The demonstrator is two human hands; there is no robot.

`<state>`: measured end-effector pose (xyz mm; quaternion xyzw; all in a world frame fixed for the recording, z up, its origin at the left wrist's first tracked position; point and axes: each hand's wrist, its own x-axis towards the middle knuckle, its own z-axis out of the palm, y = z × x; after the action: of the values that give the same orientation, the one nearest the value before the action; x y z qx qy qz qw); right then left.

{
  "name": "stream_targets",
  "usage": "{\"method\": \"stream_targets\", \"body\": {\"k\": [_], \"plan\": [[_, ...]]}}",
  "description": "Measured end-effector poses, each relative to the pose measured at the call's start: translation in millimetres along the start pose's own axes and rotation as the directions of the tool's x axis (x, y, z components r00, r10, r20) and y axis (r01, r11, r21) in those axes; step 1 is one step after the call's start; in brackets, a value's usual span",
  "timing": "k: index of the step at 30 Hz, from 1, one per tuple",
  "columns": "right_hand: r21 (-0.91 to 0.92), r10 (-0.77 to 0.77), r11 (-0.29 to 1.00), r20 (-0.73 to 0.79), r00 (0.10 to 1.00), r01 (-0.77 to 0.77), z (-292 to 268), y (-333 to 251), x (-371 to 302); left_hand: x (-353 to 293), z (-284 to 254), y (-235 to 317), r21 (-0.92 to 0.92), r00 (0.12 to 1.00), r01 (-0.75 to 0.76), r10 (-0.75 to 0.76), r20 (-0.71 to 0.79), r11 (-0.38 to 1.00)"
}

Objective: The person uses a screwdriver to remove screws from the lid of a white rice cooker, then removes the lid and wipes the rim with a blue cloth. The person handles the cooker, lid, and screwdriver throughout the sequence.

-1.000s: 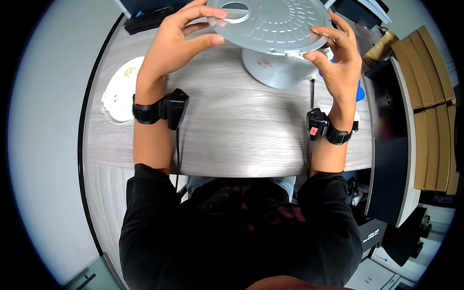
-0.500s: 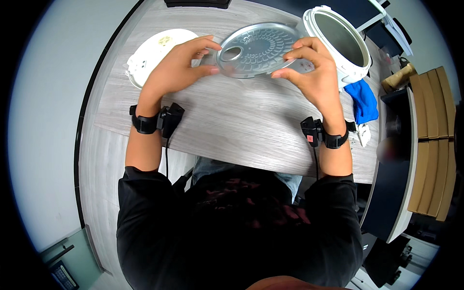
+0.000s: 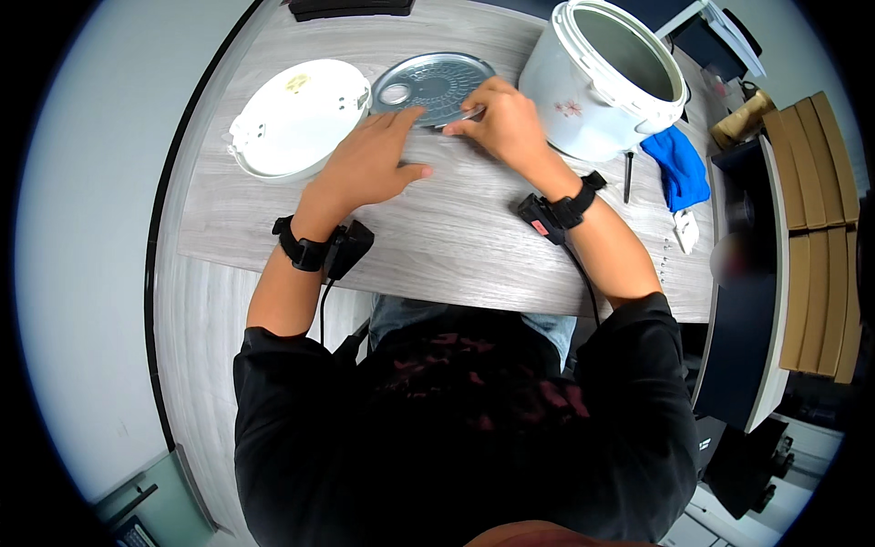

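A round silver metal inner lid, with ridges and an oval-looking hole near its left side, lies low over the far middle of the table. My right hand pinches its near right edge between thumb and fingers. My left hand is open, palm down, its fingertips at the lid's near edge and its thumb spread away. Left of it, a white rice cooker lid rests on the table. To the right stands the white rice cooker body, uncovered, with a flower print on its side.
A blue cloth, a thin black stick-like thing and a small white object lie right of the cooker. Brown cardboard boxes line the right-hand shelf. A black case sits at the table's far edge.
The silver inner lid has come down and left, nearer the table. My left hand has let go of its rim and flattened out. My right hand has moved left with the lid's edge.
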<state>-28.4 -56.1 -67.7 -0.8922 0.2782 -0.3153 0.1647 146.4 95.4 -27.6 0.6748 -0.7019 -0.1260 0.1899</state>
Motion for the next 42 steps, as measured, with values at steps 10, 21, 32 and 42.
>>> {"method": "stream_targets", "body": {"k": [10,21,32,42], "plan": [[-0.107,0.075,0.993,0.271,0.96,-0.047,25,2,8,16,29,-18,0.238,0.991,0.051,-0.078,0.105,0.97],[0.322,-0.038,0.943,0.347,0.937,-0.081,-120,-22,-61,40,0,60,-0.092,0.982,-0.188,0.184,-0.048,0.978],[0.01,0.532,0.84,-0.215,0.819,-0.543,-207,143,-134,118,58,191,-0.138,0.563,-0.817,0.723,-0.4,0.559],[-0.513,0.605,0.448,-0.429,0.671,-0.732,-178,224,-133,146,136,226,-0.033,0.663,-0.741,0.723,-0.193,0.671]]}}
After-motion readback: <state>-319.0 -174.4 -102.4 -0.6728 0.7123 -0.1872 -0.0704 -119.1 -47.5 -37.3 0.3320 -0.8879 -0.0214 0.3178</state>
